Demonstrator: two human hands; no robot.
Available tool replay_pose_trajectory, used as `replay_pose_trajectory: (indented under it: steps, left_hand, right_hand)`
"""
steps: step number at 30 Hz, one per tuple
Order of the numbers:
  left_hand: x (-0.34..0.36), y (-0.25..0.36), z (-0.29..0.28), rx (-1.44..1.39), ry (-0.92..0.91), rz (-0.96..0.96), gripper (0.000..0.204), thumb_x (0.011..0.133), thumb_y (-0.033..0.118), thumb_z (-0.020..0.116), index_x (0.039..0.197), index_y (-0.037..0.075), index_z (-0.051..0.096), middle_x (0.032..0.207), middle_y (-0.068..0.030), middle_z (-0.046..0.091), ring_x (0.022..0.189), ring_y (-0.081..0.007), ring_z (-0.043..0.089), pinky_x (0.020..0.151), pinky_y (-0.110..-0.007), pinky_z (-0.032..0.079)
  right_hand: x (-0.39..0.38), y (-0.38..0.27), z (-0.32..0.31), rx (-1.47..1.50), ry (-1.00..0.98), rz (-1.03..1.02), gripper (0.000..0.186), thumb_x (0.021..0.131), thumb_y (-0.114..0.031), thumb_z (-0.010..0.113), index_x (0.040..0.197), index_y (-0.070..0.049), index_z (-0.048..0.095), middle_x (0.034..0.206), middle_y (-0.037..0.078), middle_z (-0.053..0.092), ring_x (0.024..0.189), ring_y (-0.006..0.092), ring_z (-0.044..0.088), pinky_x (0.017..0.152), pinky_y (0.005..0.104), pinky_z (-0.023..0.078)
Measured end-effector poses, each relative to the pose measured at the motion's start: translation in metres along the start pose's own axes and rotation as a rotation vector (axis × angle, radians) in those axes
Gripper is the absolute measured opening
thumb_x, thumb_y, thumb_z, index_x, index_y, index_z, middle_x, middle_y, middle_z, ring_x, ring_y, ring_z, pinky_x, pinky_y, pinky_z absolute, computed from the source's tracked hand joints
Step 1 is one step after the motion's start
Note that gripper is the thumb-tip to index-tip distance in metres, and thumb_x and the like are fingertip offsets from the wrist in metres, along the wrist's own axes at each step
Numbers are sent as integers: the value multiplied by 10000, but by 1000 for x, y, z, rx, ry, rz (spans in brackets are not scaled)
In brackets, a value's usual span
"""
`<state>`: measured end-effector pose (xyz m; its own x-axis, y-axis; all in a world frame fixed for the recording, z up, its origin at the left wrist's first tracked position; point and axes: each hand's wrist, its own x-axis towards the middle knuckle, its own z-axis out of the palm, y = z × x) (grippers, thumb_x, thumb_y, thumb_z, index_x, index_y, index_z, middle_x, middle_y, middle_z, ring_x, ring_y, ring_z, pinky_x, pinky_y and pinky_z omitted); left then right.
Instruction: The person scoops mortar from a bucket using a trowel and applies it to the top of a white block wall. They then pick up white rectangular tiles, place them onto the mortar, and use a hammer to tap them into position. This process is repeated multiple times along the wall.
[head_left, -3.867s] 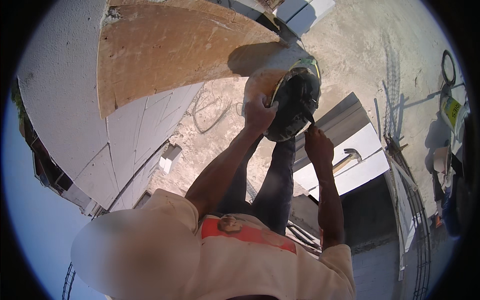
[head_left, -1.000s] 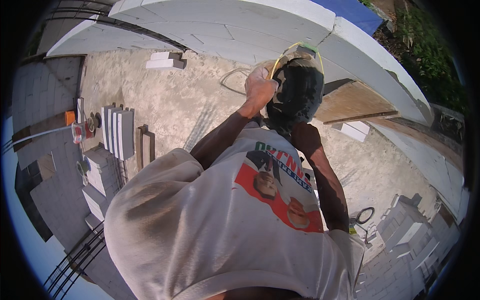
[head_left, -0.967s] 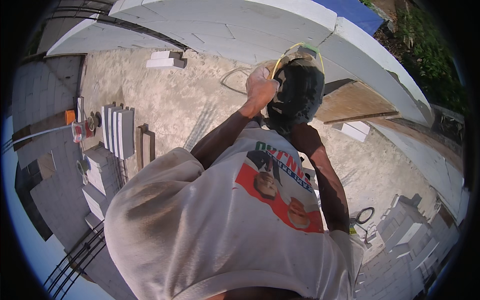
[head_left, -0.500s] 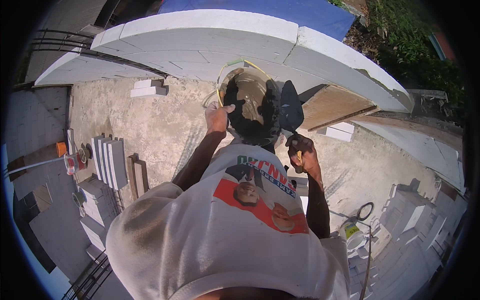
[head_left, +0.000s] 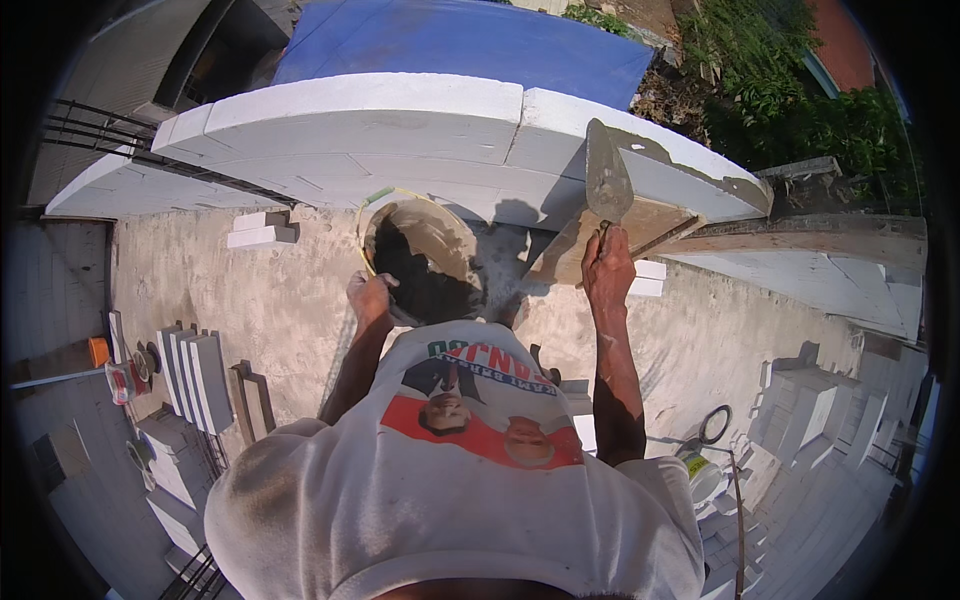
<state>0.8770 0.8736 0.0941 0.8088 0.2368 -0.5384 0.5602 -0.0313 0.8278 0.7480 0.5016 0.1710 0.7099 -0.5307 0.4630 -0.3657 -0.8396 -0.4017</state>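
Observation:
My left hand is closed on the thin yellow handle of a mortar-smeared bucket, at the bucket's left rim. The bucket is tipped toward me, its inside partly in deep shadow, so how much mortar it holds cannot be made out. My right hand grips a pointed trowel by its handle. The grey-coated blade points away from me, just in front of the right part of a white block wall. A patch of wet grey mortar lies along the wall's top there.
A wooden board leans below the wall by my right hand. White blocks stand in a row at left, with a few more near the wall. Steel rods jut out far left. A white bucket sits at lower right.
The trowel has risen from beside the bucket up to the wall in my right hand. My left hand keeps its hold as the bucket shifts left in view.

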Motion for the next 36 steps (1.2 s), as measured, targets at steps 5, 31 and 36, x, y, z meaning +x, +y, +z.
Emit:
replay_pose_trajectory:
  steps: [5, 31, 36]
  left_hand:
    - [-11, 14, 14, -65, -44, -20, 125, 778, -59, 572, 772, 66, 562, 628, -51, 630, 503, -109, 508, 476, -277, 380]
    - [-9, 34, 54, 114, -105, 213, 300, 864, 11, 776, 762, 103, 508, 721, 25, 537, 606, -83, 505, 541, -277, 428]
    - [4, 16, 32, -212, -122, 31, 295, 830, 94, 833, 780, 82, 543, 685, 54, 522, 617, -86, 458, 578, -307, 401]
  right_hand:
    - [-38, -47, 4, 194, -410, -117, 177, 938, -142, 666, 1049, -29, 587, 916, 181, 631, 824, 420, 667, 686, 472, 540]
    - [-51, -100, 5, 548, -1537, 316, 327, 941, -274, 674, 1160, -40, 740, 787, 110, 701, 639, 166, 642, 576, 340, 498]
    - [-94, -73, -4, 980, -1210, 694, 302, 936, -317, 688, 954, -18, 721, 646, -2, 620, 428, 69, 446, 442, 256, 354]
